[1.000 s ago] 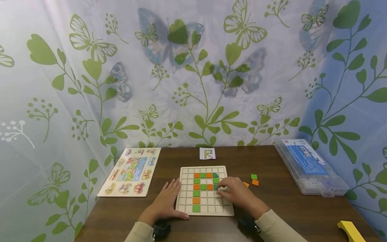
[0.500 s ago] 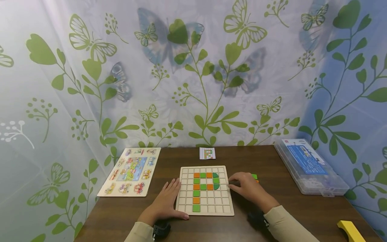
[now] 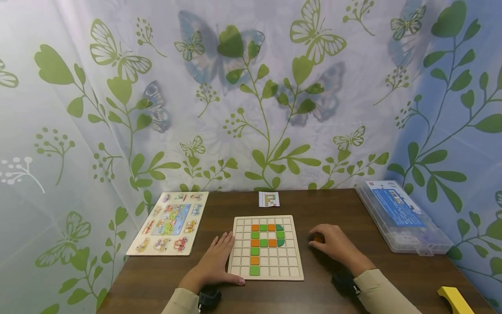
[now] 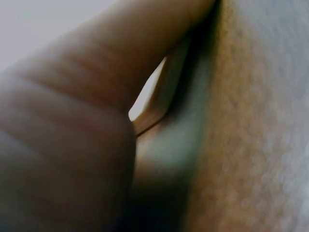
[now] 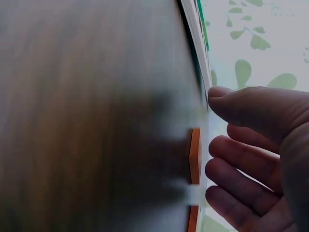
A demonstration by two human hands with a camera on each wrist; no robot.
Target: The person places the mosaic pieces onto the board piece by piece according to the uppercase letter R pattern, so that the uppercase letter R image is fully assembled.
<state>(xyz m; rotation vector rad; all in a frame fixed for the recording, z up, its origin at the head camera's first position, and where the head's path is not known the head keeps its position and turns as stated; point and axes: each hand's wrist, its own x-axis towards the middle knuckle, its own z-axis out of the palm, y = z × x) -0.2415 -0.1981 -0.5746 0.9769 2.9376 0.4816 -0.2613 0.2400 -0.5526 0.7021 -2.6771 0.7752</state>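
Note:
The square wooden grid board [image 3: 268, 261] lies flat on the table, bearing orange, light green and dark green tiles laid as a letter P. My left hand [image 3: 215, 261] rests along the board's left side, fingers straight and thumb near the lower left corner. Right of the board, my right hand [image 3: 336, 245] hovers low over the loose tiles with its fingers bent and parted from the thumb. An orange tile [image 3: 319, 238] shows between thumb and fingers. In the right wrist view that orange tile [image 5: 194, 156] lies on the table, just off the fingertips, with another partly visible.
A small pattern card [image 3: 269, 199] lies behind the board. At left is a wooden picture puzzle [image 3: 157, 237]; at right, a clear plastic case [image 3: 405, 244]. A yellow object [image 3: 455, 298] sits at the table's front right, and a printed curtain [image 3: 251, 109] hangs behind.
My right hand has left the dark green rounded tile on the board and moved right, over the loose tiles, covering most of them. The left hand has stayed put.

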